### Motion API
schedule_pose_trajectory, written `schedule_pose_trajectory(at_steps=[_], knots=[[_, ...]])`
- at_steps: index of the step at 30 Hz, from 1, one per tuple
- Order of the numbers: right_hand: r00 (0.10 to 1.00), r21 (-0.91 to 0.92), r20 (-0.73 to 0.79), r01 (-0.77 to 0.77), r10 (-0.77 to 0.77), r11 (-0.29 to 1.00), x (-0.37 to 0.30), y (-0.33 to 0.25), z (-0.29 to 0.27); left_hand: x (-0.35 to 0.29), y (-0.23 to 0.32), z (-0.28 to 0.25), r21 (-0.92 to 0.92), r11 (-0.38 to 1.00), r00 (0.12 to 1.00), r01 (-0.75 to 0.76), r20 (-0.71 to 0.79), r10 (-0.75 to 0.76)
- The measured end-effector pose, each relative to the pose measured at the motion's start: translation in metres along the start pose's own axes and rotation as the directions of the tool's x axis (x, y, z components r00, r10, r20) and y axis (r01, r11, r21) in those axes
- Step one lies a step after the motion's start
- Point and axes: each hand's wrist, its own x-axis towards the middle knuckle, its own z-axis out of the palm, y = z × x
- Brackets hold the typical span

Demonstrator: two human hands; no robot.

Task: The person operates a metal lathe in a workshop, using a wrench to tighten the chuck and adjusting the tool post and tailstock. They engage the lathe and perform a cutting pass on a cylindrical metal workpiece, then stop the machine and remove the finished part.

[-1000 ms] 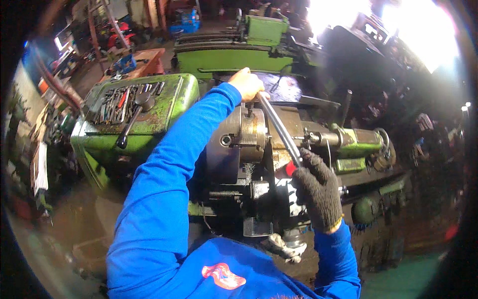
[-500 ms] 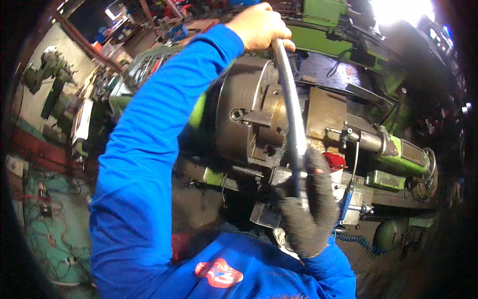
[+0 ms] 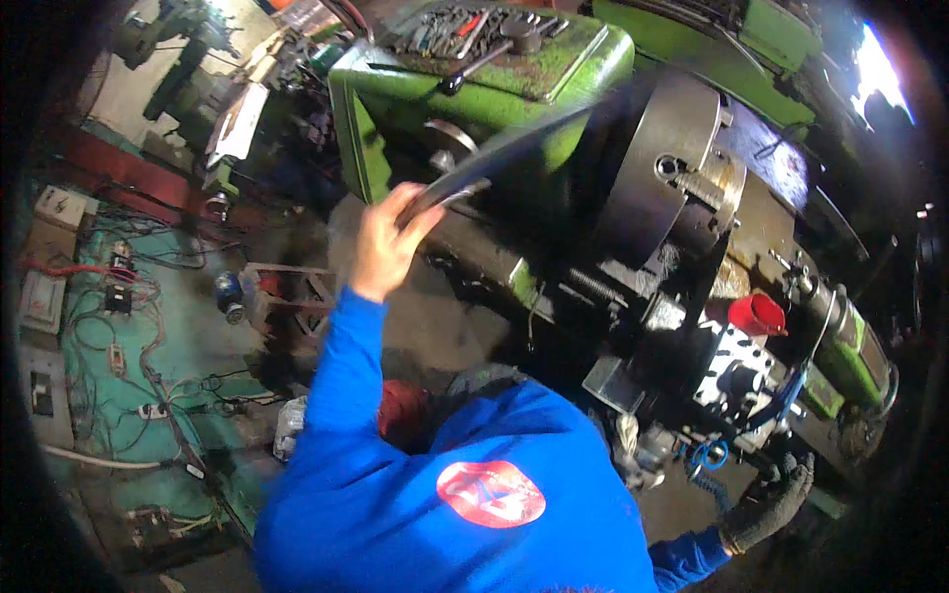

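My bare left hand [image 3: 384, 245] grips one end of a long metal bar [image 3: 499, 156]. The bar slants up and right across the front of the green headstock toward the chuck; its far end is smeared by motion, so I cannot tell whether it touches anything. The big round lathe chuck [image 3: 645, 183] has a square socket in its side and steel jaws closed round a cylindrical workpiece [image 3: 730, 203]. At the lower right, my right hand [image 3: 771, 506] in a dark grey knitted glove is empty, its fingers stretched out near the carriage.
Spanners and other hand tools [image 3: 465, 35] lie on the green headstock [image 3: 583, 74]. A red cup-like container [image 3: 757, 314] sits by the tool post [image 3: 736, 371]. Cables run over a green board [image 3: 188, 336] at left. A metal frame [image 3: 292, 296] stands on the floor.
My left hand has swung the bar away from the chuck, to the left and down. My right hand has let go of the bar and moved to the lower right. The view has turned left.
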Motion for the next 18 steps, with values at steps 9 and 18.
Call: schedule_pose_trajectory(at_steps=[9,18], knots=[[0.920,-0.553,0.146,0.380,-0.362,0.742,-0.066,-0.023,0.015,-0.148,-0.292,0.085,-0.633,0.499,0.703,0.591,0.102,-0.704],[0.991,-0.387,-0.044,0.098,-0.124,0.917,-0.124,-0.034,-0.017,-0.135,-0.383,0.159,-0.635,0.186,0.442,0.750,0.272,-0.854]])
